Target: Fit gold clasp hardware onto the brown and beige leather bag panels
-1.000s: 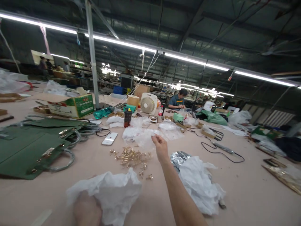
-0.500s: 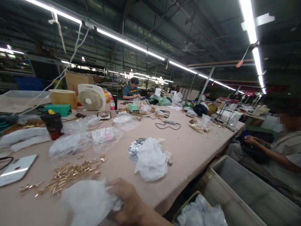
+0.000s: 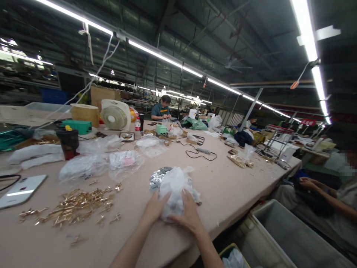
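Observation:
On the table edge in front of me lies a crumpled white plastic bag (image 3: 176, 182). My left hand (image 3: 154, 208) is on its near left side, fingers against the plastic. From the right, my right hand (image 3: 188, 214) clasps it with spread thumb and fingers. Thin silver metal pieces (image 3: 159, 177) are heaped at the bag's far left, partly covered by it. Left of my hands, a loose pile of gold-coloured metal pins (image 3: 80, 204) spreads over the table, with a few strays closer to me.
A white phone (image 3: 22, 191) and a dark cup (image 3: 68, 143) lie to the left. Behind are clear plastic bags (image 3: 126, 160), a fan (image 3: 115, 116) and a corded tool (image 3: 203, 150). Grey bins (image 3: 279, 227) stand below the right edge, beside a seated person (image 3: 320, 197).
The white crumpled piece held over the near edge of the gold pile is gone from the hand. Both hands are now on the bag beside the silver pieces. The view has shifted slightly.

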Action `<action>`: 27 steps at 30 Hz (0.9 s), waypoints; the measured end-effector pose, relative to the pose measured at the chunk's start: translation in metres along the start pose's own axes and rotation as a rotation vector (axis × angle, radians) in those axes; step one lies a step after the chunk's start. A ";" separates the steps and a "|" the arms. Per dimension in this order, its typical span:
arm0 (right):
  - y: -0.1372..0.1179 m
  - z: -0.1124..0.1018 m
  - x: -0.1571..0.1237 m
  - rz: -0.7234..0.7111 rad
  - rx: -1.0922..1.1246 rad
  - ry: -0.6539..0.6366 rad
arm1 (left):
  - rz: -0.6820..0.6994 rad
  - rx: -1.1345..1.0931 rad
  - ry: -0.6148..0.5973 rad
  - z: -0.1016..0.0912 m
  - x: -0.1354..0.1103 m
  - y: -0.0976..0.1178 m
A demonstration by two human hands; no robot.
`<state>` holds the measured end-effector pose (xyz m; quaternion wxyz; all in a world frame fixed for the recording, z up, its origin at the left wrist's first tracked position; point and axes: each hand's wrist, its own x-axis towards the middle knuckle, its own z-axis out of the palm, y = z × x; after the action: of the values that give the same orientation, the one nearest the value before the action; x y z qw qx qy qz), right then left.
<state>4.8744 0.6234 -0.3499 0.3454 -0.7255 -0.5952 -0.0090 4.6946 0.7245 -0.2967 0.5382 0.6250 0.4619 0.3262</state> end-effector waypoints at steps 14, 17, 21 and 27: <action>-0.003 -0.013 -0.025 -0.062 0.394 0.362 | 0.422 0.030 0.033 0.078 -0.040 0.037; -0.025 -0.024 -0.035 -0.164 0.473 0.333 | 0.417 -0.076 0.010 0.061 -0.053 0.052; -0.065 -0.043 -0.051 -0.234 0.568 0.276 | 0.356 -0.261 -0.117 0.039 -0.075 0.049; -0.103 -0.071 -0.060 -0.346 0.532 0.098 | 0.128 -0.342 0.200 0.025 -0.112 0.040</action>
<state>4.7960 0.5406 -0.2709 0.5447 -0.4963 -0.6739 0.0535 4.6858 0.6112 -0.2531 0.5660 0.5171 0.4102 0.4939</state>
